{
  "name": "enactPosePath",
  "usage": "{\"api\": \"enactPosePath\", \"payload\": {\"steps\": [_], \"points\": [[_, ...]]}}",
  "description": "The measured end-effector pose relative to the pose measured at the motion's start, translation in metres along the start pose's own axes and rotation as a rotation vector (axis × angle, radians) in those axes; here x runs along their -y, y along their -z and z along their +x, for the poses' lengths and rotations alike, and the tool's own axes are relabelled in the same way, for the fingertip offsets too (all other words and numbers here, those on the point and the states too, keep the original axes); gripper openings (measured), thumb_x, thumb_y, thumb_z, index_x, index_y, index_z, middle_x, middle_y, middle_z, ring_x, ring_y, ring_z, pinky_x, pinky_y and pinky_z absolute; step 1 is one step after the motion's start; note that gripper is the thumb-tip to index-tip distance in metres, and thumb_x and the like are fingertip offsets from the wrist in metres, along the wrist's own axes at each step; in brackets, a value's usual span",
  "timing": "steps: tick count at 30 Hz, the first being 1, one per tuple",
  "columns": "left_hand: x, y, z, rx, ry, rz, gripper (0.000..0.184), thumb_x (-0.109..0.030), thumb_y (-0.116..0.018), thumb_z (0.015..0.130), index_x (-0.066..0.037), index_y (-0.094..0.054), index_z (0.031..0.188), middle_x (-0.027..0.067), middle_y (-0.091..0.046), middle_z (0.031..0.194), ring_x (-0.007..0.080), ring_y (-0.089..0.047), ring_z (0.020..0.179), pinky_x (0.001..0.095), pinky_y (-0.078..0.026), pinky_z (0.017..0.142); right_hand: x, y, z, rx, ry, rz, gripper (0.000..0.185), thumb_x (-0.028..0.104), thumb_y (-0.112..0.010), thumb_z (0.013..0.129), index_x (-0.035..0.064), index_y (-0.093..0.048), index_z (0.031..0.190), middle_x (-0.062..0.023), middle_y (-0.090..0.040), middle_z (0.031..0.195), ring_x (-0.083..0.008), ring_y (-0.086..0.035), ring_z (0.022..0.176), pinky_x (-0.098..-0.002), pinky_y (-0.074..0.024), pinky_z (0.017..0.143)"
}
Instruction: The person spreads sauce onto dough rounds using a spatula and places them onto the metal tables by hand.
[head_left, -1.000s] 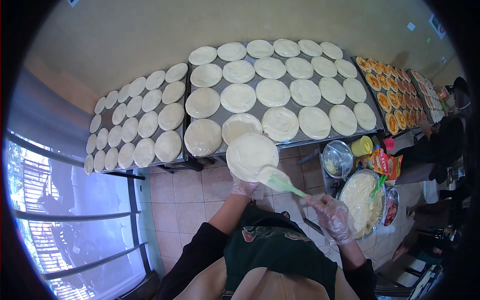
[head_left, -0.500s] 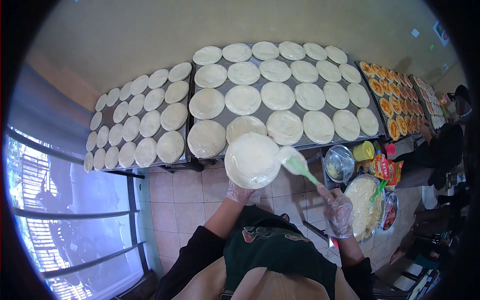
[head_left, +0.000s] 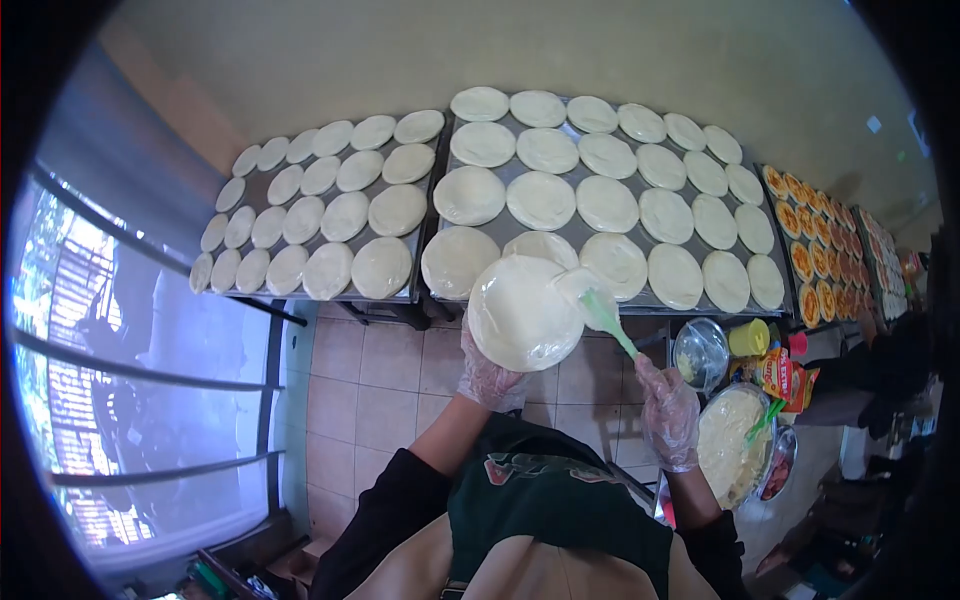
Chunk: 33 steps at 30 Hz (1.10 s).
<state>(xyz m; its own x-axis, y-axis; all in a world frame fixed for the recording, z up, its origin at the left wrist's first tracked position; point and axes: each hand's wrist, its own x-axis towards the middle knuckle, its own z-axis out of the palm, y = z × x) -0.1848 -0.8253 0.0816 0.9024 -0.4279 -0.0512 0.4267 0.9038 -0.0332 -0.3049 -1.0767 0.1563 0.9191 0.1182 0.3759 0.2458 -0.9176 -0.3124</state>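
Observation:
My left hand (head_left: 490, 375), in a clear plastic glove, holds up a round pizza base (head_left: 525, 315) from below; most of its fingers are hidden under the dough. A pale, wet-looking spread coats the top of this base. In my gloved right hand (head_left: 668, 412) is the handle of a green spatula (head_left: 603, 317). The spatula's coated head rests at the base's right edge. Right behind the held base, rows of similar coated dough rounds cover a large tray (head_left: 640, 290).
A second tray (head_left: 330, 190) of dough rounds lies left. On the right stand a big bowl of creamy mixture (head_left: 730, 440), a clear bowl (head_left: 700, 355), a yellow cup (head_left: 748, 338) and a red-orange packet (head_left: 780, 375). Beyond are red-topped pizzas (head_left: 810, 235) and another person (head_left: 870, 370).
The view has swung left, shifting the trays rightward in the picture. The held base has tilted slightly, and the spatula stays at its right edge in my right hand.

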Motion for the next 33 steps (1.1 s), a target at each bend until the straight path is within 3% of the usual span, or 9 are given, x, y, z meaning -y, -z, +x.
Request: {"api": "enactPosePath", "payload": {"steps": [7, 9, 16, 19, 21, 25, 28, 30, 33], "points": [[0.028, -0.007, -0.035, -0.011, -0.145, -0.018, 0.050, -0.039, -0.042, 0.103, -0.009, -0.049, 0.142, 0.0151, -0.053, 0.144, 0.0346, -0.056, 0.129, 0.0553, -0.047, 0.107, -0.007, 0.015, 0.001, -0.079, -0.088, 0.419, 0.038, -0.011, -0.060, 0.091, 0.0067, -0.066, 0.124, -0.0151, -0.065, 0.092, -0.0223, -0.064, 0.075, -0.0310, -0.0518, 0.067], [0.041, -0.003, -0.050, -0.092, -0.350, 0.436, 0.052, -0.039, -0.043, 0.103, -0.007, -0.047, 0.143, 0.0157, -0.053, 0.144, 0.0342, -0.056, 0.128, 0.0558, -0.047, 0.107, -0.008, 0.024, -0.005, -0.116, -0.075, 0.474, 0.036, -0.010, -0.060, 0.091, 0.0051, -0.066, 0.123, -0.0156, -0.067, 0.095, -0.0217, -0.065, 0.078, -0.0305, -0.0522, 0.070], [0.054, 0.007, -0.080, 0.050, -0.314, 0.007, 0.053, -0.039, -0.041, 0.102, -0.007, -0.044, 0.145, 0.0164, -0.052, 0.145, 0.0356, -0.056, 0.127, 0.0580, -0.047, 0.106, 0.003, 0.062, -0.060, 0.290, 0.116, 0.540, 0.030, -0.003, -0.059, 0.094, 0.0068, -0.067, 0.122, -0.0152, -0.070, 0.096, -0.0276, -0.071, 0.085, -0.0351, -0.0558, 0.071], [0.059, 0.018, -0.101, -0.204, -0.591, 0.758, 0.056, -0.047, -0.039, 0.102, -0.010, -0.050, 0.142, 0.0158, -0.054, 0.143, 0.0385, -0.053, 0.130, 0.0619, -0.043, 0.108, 0.005, 0.071, -0.070, 0.502, 0.089, 0.789, 0.027, -0.001, -0.063, 0.094, 0.0052, -0.068, 0.119, -0.0155, -0.071, 0.098, -0.0270, -0.071, 0.085, -0.0331, -0.0564, 0.075], [0.054, 0.025, -0.103, -0.047, -0.334, -0.110, 0.056, -0.047, -0.039, 0.101, -0.010, -0.051, 0.141, 0.0163, -0.054, 0.143, 0.0387, -0.054, 0.129, 0.0615, -0.044, 0.106, 0.004, 0.065, -0.070, 0.456, 0.044, 0.777, 0.027, -0.001, -0.063, 0.093, 0.0050, -0.068, 0.119, -0.0155, -0.071, 0.098, -0.0264, -0.071, 0.085, -0.0328, -0.0563, 0.075], [0.057, 0.020, -0.129, -0.026, -0.393, -0.117, 0.057, -0.048, -0.039, 0.101, -0.009, -0.051, 0.141, 0.0167, -0.054, 0.143, 0.0396, -0.055, 0.127, 0.0620, -0.045, 0.106, 0.002, 0.055, -0.073, 0.494, 0.118, 0.678, 0.029, -0.002, -0.064, 0.092, 0.0055, -0.068, 0.119, -0.0156, -0.071, 0.098, -0.0256, -0.071, 0.086, -0.0327, -0.0558, 0.074], [0.056, 0.021, -0.153, -0.117, -0.753, 0.716, 0.053, -0.042, -0.046, 0.100, -0.007, -0.054, 0.138, 0.0174, -0.056, 0.141, 0.0394, -0.057, 0.125, 0.0611, -0.044, 0.107, 0.006, 0.055, -0.070, 0.609, 0.150, 0.733, 0.032, -0.004, -0.064, 0.091, 0.0068, -0.068, 0.120, -0.0153, -0.070, 0.098, -0.0258, -0.071, 0.085, -0.0334, -0.0557, 0.073], [0.043, 0.037, -0.155, -0.015, -0.486, -0.067, 0.055, -0.042, -0.046, 0.100, -0.006, -0.050, 0.141, 0.0179, -0.056, 0.140, 0.0383, -0.058, 0.125, 0.0598, -0.045, 0.106, 0.014, 0.051, -0.060, 0.556, 0.181, 0.722, 0.031, -0.003, -0.064, 0.091, 0.0071, -0.069, 0.120, -0.0146, -0.069, 0.096, -0.0261, -0.071, 0.084, -0.0341, -0.0558, 0.072], [0.032, 0.046, -0.169, 0.029, -0.527, -0.126, 0.057, -0.047, -0.042, 0.101, -0.008, -0.051, 0.141, 0.0173, -0.055, 0.142, 0.0396, -0.056, 0.126, 0.0605, -0.046, 0.105, 0.030, 0.054, -0.044, 0.577, 0.298, 0.646, 0.035, -0.001, -0.065, 0.089, 0.0104, -0.068, 0.123, -0.0126, -0.066, 0.090, -0.0264, -0.069, 0.079, -0.0359, -0.0551, 0.068]]}}
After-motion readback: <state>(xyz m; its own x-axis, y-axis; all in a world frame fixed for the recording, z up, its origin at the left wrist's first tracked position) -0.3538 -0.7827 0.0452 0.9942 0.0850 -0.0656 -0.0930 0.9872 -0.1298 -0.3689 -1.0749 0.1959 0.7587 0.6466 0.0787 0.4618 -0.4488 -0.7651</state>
